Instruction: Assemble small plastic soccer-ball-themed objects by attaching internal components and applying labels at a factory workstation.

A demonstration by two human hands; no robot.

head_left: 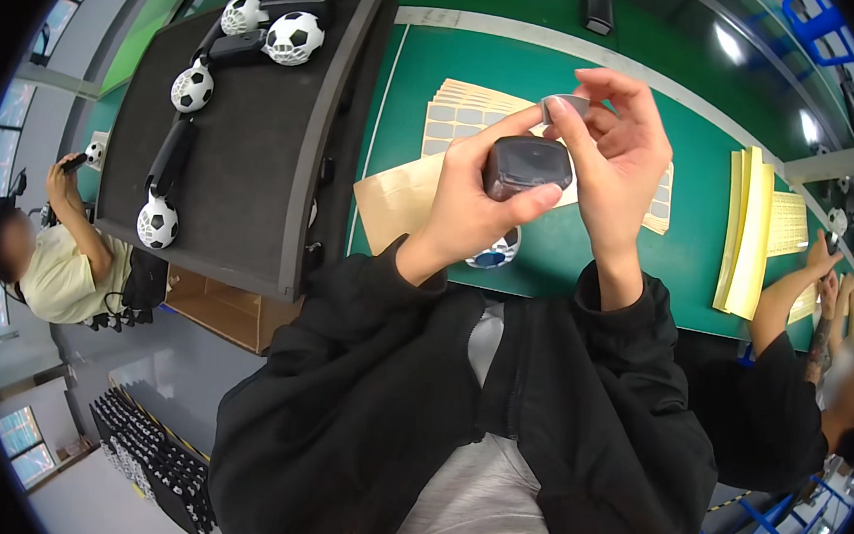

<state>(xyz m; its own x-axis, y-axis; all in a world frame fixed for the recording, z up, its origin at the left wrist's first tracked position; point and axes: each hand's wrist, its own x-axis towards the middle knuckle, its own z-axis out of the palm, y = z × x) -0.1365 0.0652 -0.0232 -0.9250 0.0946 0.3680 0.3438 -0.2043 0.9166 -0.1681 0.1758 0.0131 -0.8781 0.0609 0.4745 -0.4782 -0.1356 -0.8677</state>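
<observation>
The left hand (pixel 465 192) grips a glossy black, rounded block-shaped plastic device (pixel 530 167) above the green tabletop (pixel 676 267); the right hand (pixel 615 146) pinches a small grey rounded-corner sticker (pixel 566 107) between thumb and fingers, just beyond the device. Beige backing sheets with grey stickers (pixel 444 128) lie beneath. The step in hand appears to be sticker application; the next move probably calls for squaring the sticker over the device's face and pressing evenly.

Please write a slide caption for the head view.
Left hand grips a dark block, right hand a thin grey piece, over a green table.
</observation>
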